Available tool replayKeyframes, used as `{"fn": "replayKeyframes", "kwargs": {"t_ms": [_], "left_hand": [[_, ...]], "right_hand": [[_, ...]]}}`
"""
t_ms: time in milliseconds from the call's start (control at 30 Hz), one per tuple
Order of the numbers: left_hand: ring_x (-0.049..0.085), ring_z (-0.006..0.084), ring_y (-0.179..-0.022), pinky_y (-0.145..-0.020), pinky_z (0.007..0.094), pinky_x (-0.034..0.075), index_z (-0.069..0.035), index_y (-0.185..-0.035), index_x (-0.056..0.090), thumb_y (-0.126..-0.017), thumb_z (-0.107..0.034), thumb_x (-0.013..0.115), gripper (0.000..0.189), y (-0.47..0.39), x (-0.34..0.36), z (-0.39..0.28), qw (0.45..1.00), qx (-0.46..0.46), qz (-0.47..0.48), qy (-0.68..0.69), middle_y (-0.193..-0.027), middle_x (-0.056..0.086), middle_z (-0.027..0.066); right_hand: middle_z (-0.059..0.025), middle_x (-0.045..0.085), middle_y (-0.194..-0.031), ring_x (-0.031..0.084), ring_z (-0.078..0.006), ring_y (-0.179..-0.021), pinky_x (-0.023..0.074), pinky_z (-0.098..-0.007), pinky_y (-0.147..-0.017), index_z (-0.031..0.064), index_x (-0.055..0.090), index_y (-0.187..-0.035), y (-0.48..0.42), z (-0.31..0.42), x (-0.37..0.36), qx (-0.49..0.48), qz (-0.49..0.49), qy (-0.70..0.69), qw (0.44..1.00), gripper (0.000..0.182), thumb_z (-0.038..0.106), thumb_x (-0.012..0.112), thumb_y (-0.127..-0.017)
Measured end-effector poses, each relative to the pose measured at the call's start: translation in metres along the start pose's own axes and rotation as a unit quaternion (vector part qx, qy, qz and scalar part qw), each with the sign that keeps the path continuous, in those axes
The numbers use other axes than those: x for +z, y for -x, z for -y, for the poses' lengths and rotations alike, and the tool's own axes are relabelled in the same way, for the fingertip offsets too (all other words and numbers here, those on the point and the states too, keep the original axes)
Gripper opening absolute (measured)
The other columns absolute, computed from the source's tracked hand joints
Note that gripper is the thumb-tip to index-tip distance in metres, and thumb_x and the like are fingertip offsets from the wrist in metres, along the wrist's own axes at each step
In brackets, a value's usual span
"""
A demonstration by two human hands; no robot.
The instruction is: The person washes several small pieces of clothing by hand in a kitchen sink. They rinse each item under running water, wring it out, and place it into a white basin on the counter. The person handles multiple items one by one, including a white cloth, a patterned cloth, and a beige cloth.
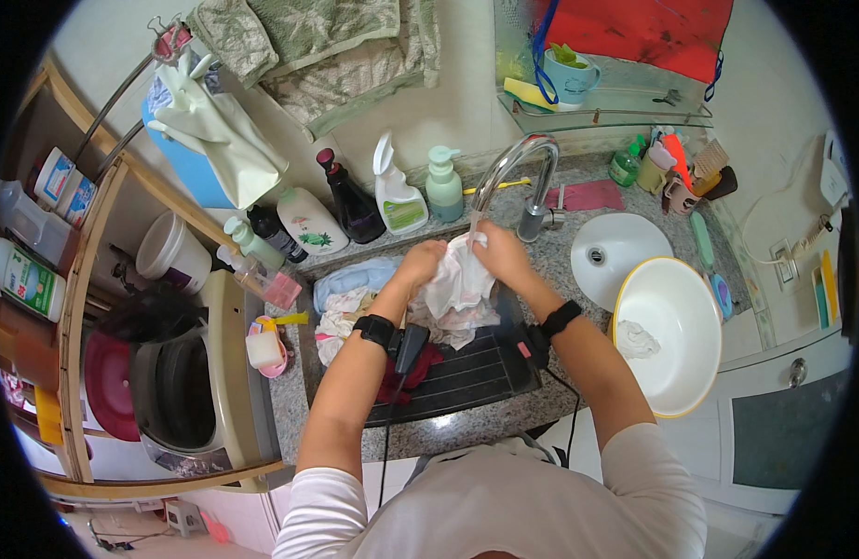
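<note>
Under the running water of the chrome faucet, a wet white cloth hangs between my two hands. My left hand grips its upper left part, and my right hand grips its upper right part. The cloth's lower part hangs over a dark sink with a ribbed washboard surface. Left of it in the sink lie a light blue cloth and several pale, patterned cloths. A dark red cloth lies on the ribs, partly hidden by my left wrist gear.
A white basin with a yellow rim and a wadded white cloth stands right, overlapping the round white washbasin. Bottles, including a white spray bottle, line the back ledge. A soap bar sits left; a washing machine stands beyond.
</note>
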State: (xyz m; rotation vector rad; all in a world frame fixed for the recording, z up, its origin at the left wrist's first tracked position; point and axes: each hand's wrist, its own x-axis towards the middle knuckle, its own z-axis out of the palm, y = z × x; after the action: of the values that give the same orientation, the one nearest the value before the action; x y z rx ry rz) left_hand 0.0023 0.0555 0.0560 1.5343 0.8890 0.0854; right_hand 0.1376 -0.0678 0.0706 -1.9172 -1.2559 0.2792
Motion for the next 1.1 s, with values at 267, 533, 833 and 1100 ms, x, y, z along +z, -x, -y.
{"fn": "replayKeyframes", "kwargs": {"t_ms": [267, 533, 833, 1100], "left_hand": [[0.062, 0.0172, -0.083, -0.074, 0.0315, 0.052, -0.002, -0.108, 0.052, -0.089, -0.013, 0.053, 0.022, 0.000, 0.016, -0.001, 0.943, 0.035, 0.110, 0.312, -0.098, 0.061, 0.0077], [0.060, 0.0199, -0.088, -0.077, 0.0349, 0.050, -0.004, -0.108, 0.052, -0.092, -0.019, 0.048, 0.022, 0.006, 0.029, -0.012, 0.905, -0.009, 0.050, 0.422, -0.100, 0.060, 0.0073], [0.060, 0.0214, -0.081, -0.069, 0.0370, 0.050, -0.012, -0.100, 0.058, -0.092, -0.037, 0.043, 0.030, -0.042, 0.061, 0.047, 0.841, 0.074, 0.119, 0.522, -0.095, 0.062, 0.0051], [0.060, 0.0164, -0.075, -0.062, 0.0309, 0.051, -0.009, -0.094, 0.056, -0.091, -0.025, 0.049, 0.018, -0.026, 0.064, 0.008, 0.899, -0.055, 0.013, 0.435, -0.089, 0.060, 0.0049]], "right_hand": [[-0.0051, 0.060, -0.104, 0.059, -0.0159, -0.087, 0.0467, -0.0274, -0.074, 0.0078, 0.056, -0.111, 0.014, -0.052, 0.015, 0.147, 0.146, -0.486, 0.849, 0.031, 0.030, 0.054, -0.089], [-0.0081, 0.055, -0.111, 0.056, -0.0255, -0.093, 0.0505, -0.0388, -0.073, 0.0104, 0.045, -0.124, 0.030, -0.020, 0.034, 0.319, 0.127, -0.680, 0.648, 0.047, 0.042, 0.051, -0.089], [-0.0172, 0.061, -0.079, 0.059, -0.0358, -0.072, 0.0455, -0.0419, -0.062, 0.0054, 0.063, -0.085, 0.013, 0.025, 0.051, 0.003, -0.113, -0.150, 0.982, 0.024, 0.029, 0.063, -0.080], [-0.0207, 0.059, -0.076, 0.057, -0.0376, -0.073, 0.0455, -0.0409, -0.063, 0.0050, 0.060, -0.080, 0.004, -0.052, 0.046, 0.154, -0.063, -0.061, 0.984, 0.026, 0.030, 0.054, -0.085]]}}
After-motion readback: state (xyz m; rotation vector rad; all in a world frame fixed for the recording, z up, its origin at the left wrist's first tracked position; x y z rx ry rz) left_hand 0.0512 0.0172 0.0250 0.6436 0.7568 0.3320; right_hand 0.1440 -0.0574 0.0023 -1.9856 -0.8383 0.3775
